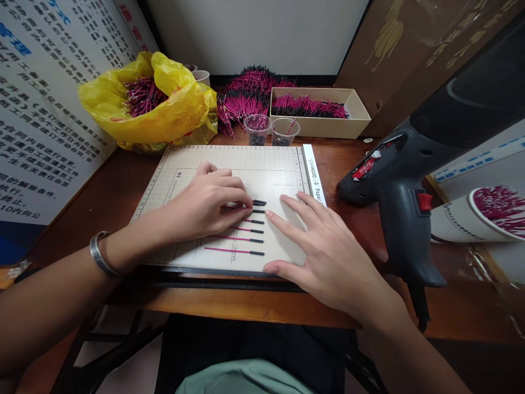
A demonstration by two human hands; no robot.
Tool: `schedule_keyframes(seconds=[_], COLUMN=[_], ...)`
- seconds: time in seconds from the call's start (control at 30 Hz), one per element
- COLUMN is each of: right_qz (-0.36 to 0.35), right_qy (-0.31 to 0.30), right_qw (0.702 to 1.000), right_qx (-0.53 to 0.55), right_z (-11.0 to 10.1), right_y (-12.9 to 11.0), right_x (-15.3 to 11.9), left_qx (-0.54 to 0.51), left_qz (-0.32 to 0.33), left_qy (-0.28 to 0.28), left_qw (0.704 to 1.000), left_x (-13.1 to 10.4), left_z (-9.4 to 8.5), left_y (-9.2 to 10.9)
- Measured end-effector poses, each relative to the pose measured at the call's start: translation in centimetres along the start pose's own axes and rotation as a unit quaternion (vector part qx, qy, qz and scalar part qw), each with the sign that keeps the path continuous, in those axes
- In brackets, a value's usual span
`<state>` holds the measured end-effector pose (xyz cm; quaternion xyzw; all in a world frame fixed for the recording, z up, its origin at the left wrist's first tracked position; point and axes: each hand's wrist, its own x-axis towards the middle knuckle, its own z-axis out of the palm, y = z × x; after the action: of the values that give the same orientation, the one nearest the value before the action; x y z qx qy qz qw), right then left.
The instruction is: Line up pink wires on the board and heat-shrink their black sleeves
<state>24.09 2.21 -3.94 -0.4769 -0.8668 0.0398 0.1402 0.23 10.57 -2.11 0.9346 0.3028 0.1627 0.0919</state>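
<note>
Paper trimmer board (273, 167): flat on the table (184, 303), directly before you.
Short wires (233, 251): on the board in a row, one behind another, running left to right.
Plastic bag (159, 123): behind the board, to your left, with a wire bundle (143, 97) in it.
Clear cups (285, 126): side by side just behind the board.
Wire heap (250, 93): behind the cups, between bag and open box.
Open box (324, 130): behind the board, right of the heap, holding more wires (309, 106).
Heat gun (410, 202): to the board's right.
Paper cup (455, 219): right of the gun's handle, wires inside.
</note>
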Motion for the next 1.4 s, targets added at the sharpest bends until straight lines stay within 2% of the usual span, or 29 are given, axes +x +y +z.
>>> schedule_keyframes(seconds=[0.33, 0.53, 1.0, 1.4], right_qz=[-0.006, -0.007, -0.002, -0.005], right_qy=[0.0, -0.011, -0.038, -0.024], right_qw=[1.0, 1.0, 0.999, 1.0], right_qx=[0.001, 0.002, 0.002, 0.016], right_z=[-0.14, -0.32, -0.59, -0.4], right_y=[0.02, -0.04, -0.11, -0.01], right_x=[-0.01, 0.05, -0.06, -0.2], left_qx=[0.002, 0.003, 0.009, 0.012], left_qz=[0.029, 0.018, 0.049, 0.047], left_qy=[0.021, 0.012, 0.025, 0.026], left_qw=[0.999, 1.0, 0.998, 0.998], left_x=[-0.07, -0.08, -0.15, -0.33], left_z=[0.16, 0.17, 0.03, -0.13], left_y=[-0.24, -0.25, -0.18, -0.07])
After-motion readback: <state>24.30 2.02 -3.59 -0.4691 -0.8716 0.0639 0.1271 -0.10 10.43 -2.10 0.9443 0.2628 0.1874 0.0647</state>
